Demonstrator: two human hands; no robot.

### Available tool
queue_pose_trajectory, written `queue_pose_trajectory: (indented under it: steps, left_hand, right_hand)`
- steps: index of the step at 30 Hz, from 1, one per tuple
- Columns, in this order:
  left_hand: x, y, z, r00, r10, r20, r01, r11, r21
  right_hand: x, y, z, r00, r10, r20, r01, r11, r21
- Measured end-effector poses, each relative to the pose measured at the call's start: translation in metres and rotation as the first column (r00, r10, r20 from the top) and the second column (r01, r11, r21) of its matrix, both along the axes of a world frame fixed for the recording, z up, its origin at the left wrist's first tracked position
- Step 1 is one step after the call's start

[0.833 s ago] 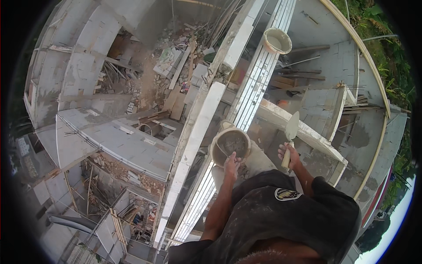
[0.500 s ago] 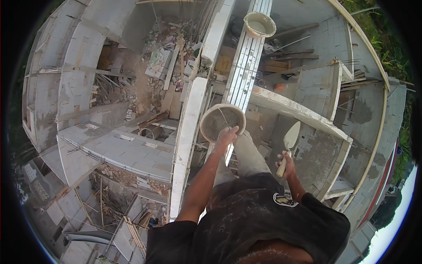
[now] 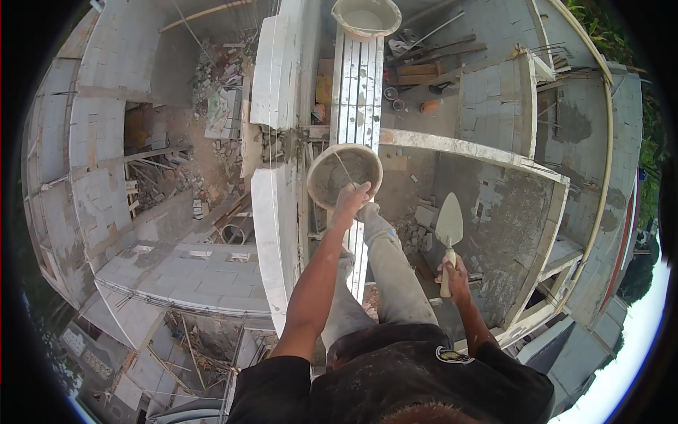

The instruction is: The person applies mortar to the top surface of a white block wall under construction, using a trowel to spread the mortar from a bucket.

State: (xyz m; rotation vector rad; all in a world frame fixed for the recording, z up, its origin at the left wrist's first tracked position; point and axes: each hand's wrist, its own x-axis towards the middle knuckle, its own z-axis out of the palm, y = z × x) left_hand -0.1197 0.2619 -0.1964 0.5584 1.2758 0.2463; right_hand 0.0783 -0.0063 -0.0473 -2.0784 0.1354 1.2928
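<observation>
A round, pale bucket (image 3: 311,177) with grey mortar (image 3: 344,178) inside hangs over the metal scaffold plank (image 3: 359,106). My left hand (image 3: 351,201) is closed at its near rim, on the thin handle (image 3: 345,169) that crosses the opening. Off to the right, my right hand (image 3: 454,274) grips a pointing trowel (image 3: 450,220) by its light handle. The trowel's blade points away from me and is coated pale, apart from any wall.
I am standing high on the narrow plank. A second pale bucket (image 3: 367,32) rests farther along it. White block wall (image 3: 267,233) runs along the left, with rubble (image 3: 222,106) far below. Lower walls (image 3: 480,152) divide rooms on the right.
The view has shifted, so the plank and far bucket sit farther left and higher. The trowel now points more straight ahead. Both hands keep their hold.
</observation>
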Motion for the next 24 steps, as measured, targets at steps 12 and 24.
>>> queue_pose_trajectory:
  steps: [12,24]
  left_hand:
    - [0.04,0.075,-0.183,0.961,-0.265,-0.073,0.274,0.944,0.181]
    - [-0.008,0.082,-0.338,0.898,0.266,-0.35,-0.141,0.928,0.344]
  right_hand:
    - [0.037,0.179,-0.159,-0.01,0.938,0.347,-0.81,0.195,-0.553]
    - [0.043,0.319,-0.347,-0.629,0.676,0.384,-0.632,-0.156,-0.759]
